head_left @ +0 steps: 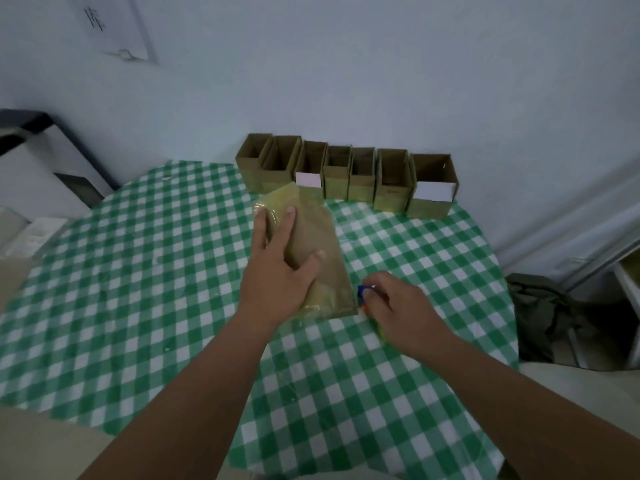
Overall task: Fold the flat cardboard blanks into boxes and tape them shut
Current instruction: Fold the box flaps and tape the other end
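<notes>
A flat brown cardboard blank (320, 237) lies in the middle of the table, with glossy tape on its far and near ends. My left hand (280, 268) rests on it, fingers straight and spread, thumb out to the right. Just right of the blank's near corner, my right hand (394, 306) is curled round a small tool (365, 292) with a blue and orange part showing; most of it is hidden under the hand. Several folded, open-topped cardboard boxes (346, 174) stand in a row at the table's far edge.
The table wears a green and white checked cloth (138, 271). A pale wall rises right behind the boxes. A dark bundle of cloth (543, 313) lies on the floor to the right. A white cabinet (38, 174) stands at the left.
</notes>
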